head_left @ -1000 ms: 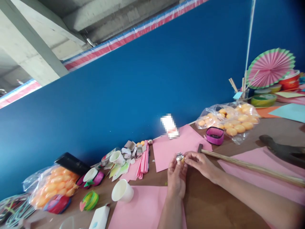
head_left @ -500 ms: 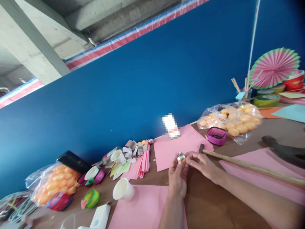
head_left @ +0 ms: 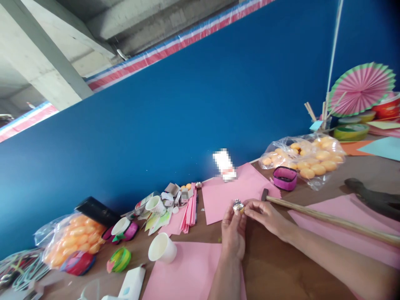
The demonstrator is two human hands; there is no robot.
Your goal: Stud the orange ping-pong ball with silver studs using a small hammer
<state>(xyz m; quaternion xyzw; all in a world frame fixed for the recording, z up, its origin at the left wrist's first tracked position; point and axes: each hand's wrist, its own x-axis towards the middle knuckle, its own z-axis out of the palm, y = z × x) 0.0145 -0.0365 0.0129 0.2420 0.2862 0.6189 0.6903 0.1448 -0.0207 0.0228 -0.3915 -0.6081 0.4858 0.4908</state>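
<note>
My left hand is closed, its thumb and fingertips gripping a small shiny silver piece with a crumpled, foil-like surface. A bit of yellow-orange shows at the lower right of this piece. My right hand comes in from the right, thumb and forefinger pinched at that yellowish edge. Both hands are raised over the table, in front of a large pink sheet. Just beyond my right hand is the head of a hammer, whose wooden handle runs off to the right.
A white paper cup stands on another pink sheet at front left. Clear bags of orange balls lie left and back right. A purple band, dark pliers-like handles and a green tape roll lie about. A blue wall rises behind.
</note>
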